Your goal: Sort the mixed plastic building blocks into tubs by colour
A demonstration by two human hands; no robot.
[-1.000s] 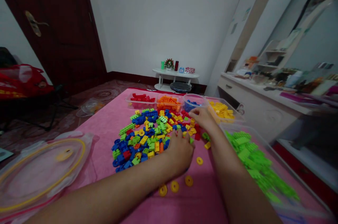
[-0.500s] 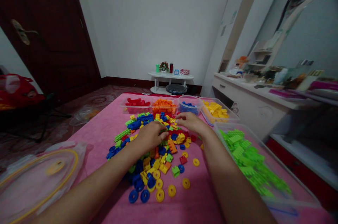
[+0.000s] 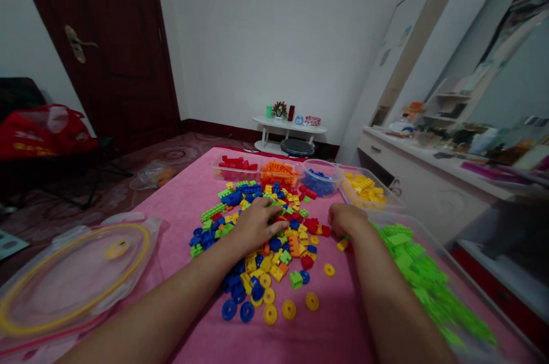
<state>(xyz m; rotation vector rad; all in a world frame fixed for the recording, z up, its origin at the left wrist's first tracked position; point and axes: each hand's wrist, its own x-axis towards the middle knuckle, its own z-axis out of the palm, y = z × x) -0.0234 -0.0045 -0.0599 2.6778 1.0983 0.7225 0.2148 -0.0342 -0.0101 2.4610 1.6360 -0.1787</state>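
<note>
A heap of small plastic bricks (image 3: 274, 227) in red, blue, yellow, green and orange lies on a pink cloth (image 3: 180, 204). My left hand (image 3: 256, 222) rests flat on top of the heap, fingers spread. My right hand (image 3: 345, 220) sits at the heap's right edge, fingers curled down over a few pieces; what they hold is hidden. Several yellow and blue round wheels (image 3: 270, 310) lie nearest me.
Clear tubs stand along the far edge: red bricks (image 3: 234, 165), orange (image 3: 278, 171), blue (image 3: 321, 176), yellow (image 3: 364, 188). A long tub of green bricks (image 3: 424, 278) runs down the right. A clear zip bag (image 3: 72, 278) lies left. A white dresser (image 3: 433, 181) stands right.
My right hand pulled back from the far middle of the heap to its right edge and curled. My left hand stayed on the heap. The camera shifted slightly.
</note>
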